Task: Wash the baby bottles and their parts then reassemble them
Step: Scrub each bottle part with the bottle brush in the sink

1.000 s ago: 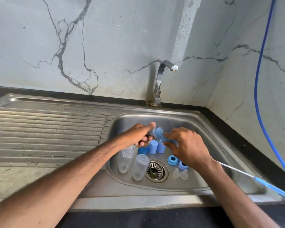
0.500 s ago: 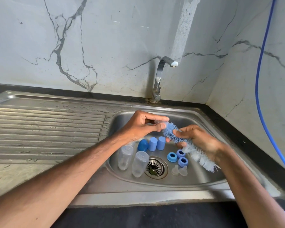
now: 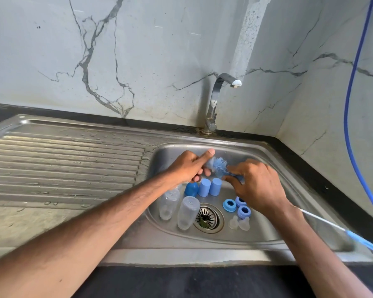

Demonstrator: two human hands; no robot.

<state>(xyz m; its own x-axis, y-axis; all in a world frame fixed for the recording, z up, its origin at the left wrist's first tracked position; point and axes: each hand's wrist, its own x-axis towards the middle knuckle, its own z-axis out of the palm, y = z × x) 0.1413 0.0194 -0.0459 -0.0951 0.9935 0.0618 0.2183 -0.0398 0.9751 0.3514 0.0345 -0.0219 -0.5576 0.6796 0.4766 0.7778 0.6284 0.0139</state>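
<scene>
Blue-bristled brush (image 3: 220,165) is applied to the held bottle (image 3: 209,164) near the back edge of the sink (image 3: 181,252); washing is judged early.
Left hand (image 3: 190,166) fingers are curled round the held bottle; right hand (image 3: 256,186) fingers are closed on the brush stem. Lying on the sink floor by the drain: two clear bottles (image 3: 187,211), three caps (image 3: 204,187), three rings (image 3: 229,205), nipples (image 3: 239,223). Nothing is reassembled. No writing can be read.

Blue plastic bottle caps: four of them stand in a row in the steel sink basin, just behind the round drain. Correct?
Not four. The head view shows three blue plastic bottle caps standing in a row in the steel sink basin, just behind the round drain.
</scene>
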